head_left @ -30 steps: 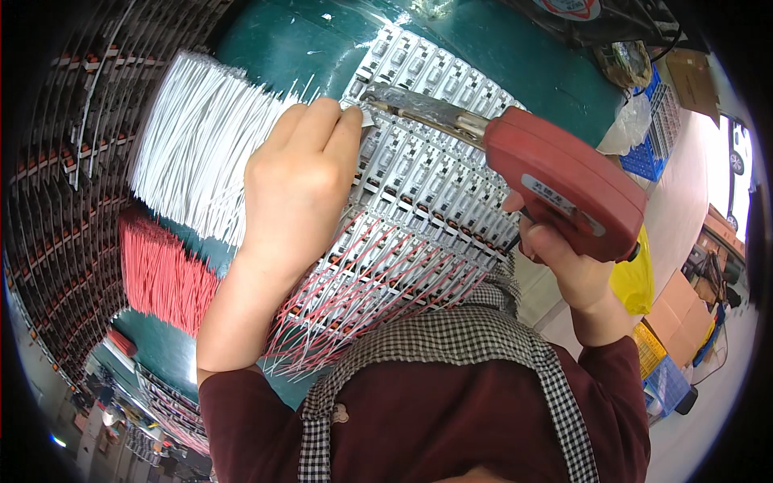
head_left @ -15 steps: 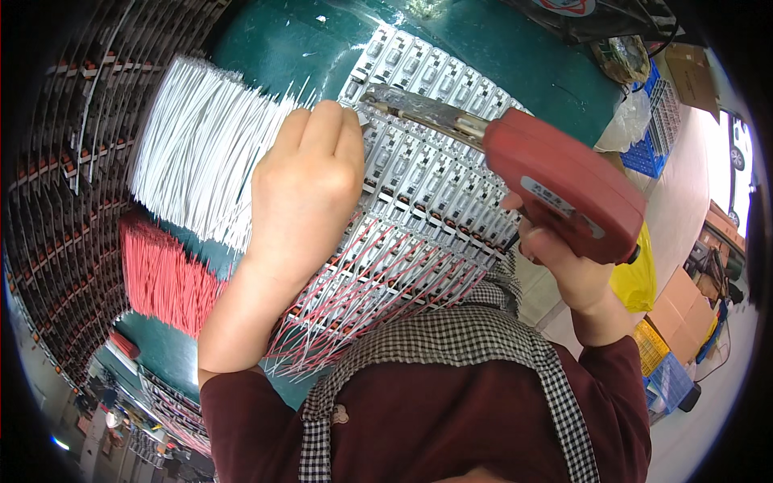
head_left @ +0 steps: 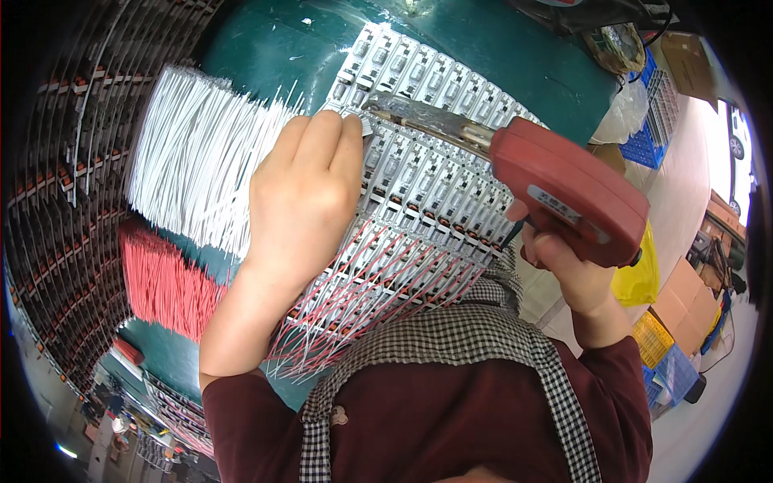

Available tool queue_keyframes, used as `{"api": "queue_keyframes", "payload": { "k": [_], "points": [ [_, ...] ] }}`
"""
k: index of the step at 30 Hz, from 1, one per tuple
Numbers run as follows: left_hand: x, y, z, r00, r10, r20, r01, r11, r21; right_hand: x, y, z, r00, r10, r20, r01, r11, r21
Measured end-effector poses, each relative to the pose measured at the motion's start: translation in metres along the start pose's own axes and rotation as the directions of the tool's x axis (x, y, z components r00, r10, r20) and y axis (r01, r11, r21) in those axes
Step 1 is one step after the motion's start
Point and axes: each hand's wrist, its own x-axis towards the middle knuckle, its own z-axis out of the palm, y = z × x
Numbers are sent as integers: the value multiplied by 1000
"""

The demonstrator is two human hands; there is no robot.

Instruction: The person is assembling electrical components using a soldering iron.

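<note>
My right hand [head_left: 564, 262] is wrapped round the grip of a red soldering gun [head_left: 568, 189]. The gun's tip points left over rows of small grey-and-white circuit modules [head_left: 439, 173], close to the fingers of my left hand [head_left: 310, 185]. That left hand is closed, knuckles up, at the left edge of the modules; its fingertips and whatever they pinch are hidden from view. Red and white wires [head_left: 378, 274] hang from the nearer rows of modules. Beside my left hand lies a thick bundle of white wires [head_left: 197, 161], and nearer to me a bundle of red wires [head_left: 169, 282].
All this lies on a dark green tabletop [head_left: 258, 48]. Racks of hanging strips [head_left: 56, 177] fill the far left. Off to the right are a blue crate [head_left: 644, 145], a yellow bag [head_left: 636, 274] and cardboard boxes [head_left: 684, 302] on the floor.
The soldering gun and my right hand have shifted very slightly down and to the right. My left hand stays almost in place, a little lower, still closed.
</note>
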Motion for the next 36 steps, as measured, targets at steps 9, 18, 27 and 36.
{"api": "queue_keyframes", "payload": {
  "k": [9,18,27,36],
  "points": [
    [3,3,1,1000,3,27,-4,1000,12,-2,-2,7,987,18,-157,-58,966,-253],
    [4,5,-1,999,6,50,-8,1000,29,-6,-1,5,983,64,-174,-106,965,-241],
    [4,4,0,1000,16,8,-16,1000,21,-11,1,3,999,16,-49,-15,1000,24],
    [2,9,1,995,90,54,-88,996,-29,-17,14,-4,997,-70,-9,71,988,137]
  ]
}}
